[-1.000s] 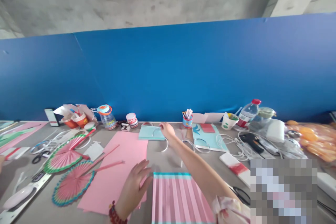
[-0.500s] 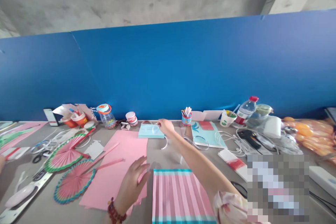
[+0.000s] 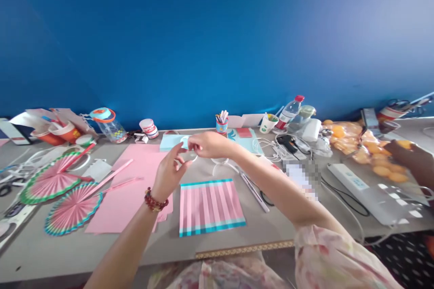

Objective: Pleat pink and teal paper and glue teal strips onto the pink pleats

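My right hand (image 3: pixel 207 144) pinches a whitish ring that looks like a roll of tape (image 3: pixel 185 141), partly hidden by the fingers. Just left of it, my left hand (image 3: pixel 169 171) has its fingers curved and apart, close to the ring; nothing shows in its grasp. Behind both hands lies a light blue pad (image 3: pixel 168 142). Below them on the table is a pleated pink paper (image 3: pixel 210 205) with blue edges. Pink sheets (image 3: pixel 130 169) lie to the left, with a green-edged fan (image 3: pixel 50 178) and a blue-edged fan (image 3: pixel 73 210) beside them.
Along the blue partition (image 3: pixel 169 54) stand a water jug (image 3: pixel 108 124), a small tub (image 3: pixel 149 128), a pencil cup (image 3: pixel 222 124) and a bottle (image 3: pixel 288 115). A pen (image 3: pixel 254 191), a power strip (image 3: pixel 352 178) and cables lie right. Another person's hand (image 3: pixel 407 158) is at far right.
The view has tilted down and turned right. My right hand has drawn back from the blue pad with the ring, and my left hand has come up beside it.
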A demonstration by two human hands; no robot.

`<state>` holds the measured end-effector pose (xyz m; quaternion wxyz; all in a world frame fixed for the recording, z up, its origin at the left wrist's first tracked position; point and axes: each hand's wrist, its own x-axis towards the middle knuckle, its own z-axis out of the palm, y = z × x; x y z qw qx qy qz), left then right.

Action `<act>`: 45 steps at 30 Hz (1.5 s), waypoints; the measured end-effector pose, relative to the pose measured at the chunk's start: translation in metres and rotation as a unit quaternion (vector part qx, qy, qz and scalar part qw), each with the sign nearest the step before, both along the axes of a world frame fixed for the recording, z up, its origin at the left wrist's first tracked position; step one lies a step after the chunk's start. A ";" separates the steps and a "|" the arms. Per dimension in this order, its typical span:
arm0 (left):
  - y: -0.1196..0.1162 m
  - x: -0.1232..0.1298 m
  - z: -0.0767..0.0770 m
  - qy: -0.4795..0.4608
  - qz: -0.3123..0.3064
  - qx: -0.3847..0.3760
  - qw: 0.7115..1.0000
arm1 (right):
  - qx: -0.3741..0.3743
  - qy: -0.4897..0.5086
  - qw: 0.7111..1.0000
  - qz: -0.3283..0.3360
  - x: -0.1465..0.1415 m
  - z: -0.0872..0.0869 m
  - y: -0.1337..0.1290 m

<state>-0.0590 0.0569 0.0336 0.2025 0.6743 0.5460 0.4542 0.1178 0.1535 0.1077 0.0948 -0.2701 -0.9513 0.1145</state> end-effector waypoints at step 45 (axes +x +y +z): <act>-0.018 0.083 -0.094 0.274 -0.231 0.039 0.933 | -0.243 0.100 0.933 -0.244 0.137 -0.155 -0.060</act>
